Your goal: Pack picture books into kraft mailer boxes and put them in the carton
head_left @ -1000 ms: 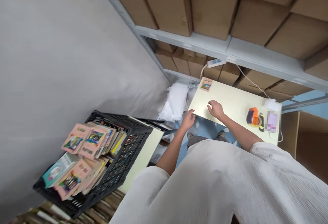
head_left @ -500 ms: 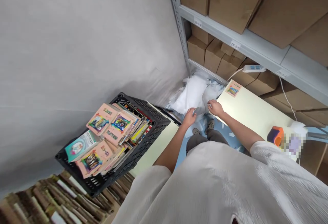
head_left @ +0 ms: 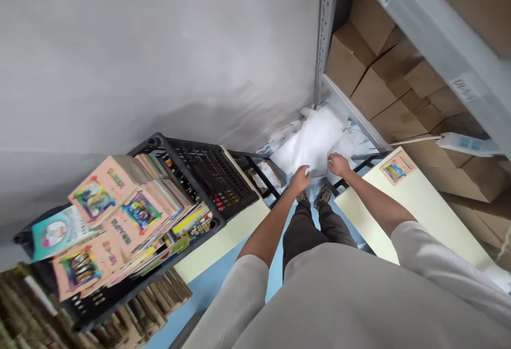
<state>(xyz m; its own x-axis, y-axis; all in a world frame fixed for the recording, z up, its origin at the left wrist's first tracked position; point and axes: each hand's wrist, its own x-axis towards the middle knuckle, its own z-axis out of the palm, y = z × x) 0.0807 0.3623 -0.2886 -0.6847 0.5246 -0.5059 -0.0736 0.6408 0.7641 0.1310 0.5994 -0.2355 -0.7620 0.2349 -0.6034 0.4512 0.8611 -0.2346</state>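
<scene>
My left hand (head_left: 300, 179) and my right hand (head_left: 338, 165) are held out in front of me, a short gap between them, fingers curled in. A thin translucent sheet (head_left: 318, 172), which looks like plastic, seems to span from one hand to the other. Its outline blends into the white sheeting (head_left: 309, 144) heaped on the floor beyond, so its exact kind is unclear. To the left, a black plastic crate (head_left: 217, 179) holds stacked books; pink-covered books (head_left: 138, 213) and a teal book (head_left: 59, 232) lie on top.
Right of me stands a pale table (head_left: 435, 216) with one pink book (head_left: 397, 168) at its corner. Cardboard boxes (head_left: 395, 99) fill the grey metal shelf (head_left: 423, 14), beside a power strip (head_left: 467, 143). Bundled old books or papers (head_left: 131, 312) sit lower left, near the grey wall (head_left: 159, 56).
My view has shifted, so the crate sits further left and the table further right. Both hands remain in front, roughly as far apart, with the right fingers more curled.
</scene>
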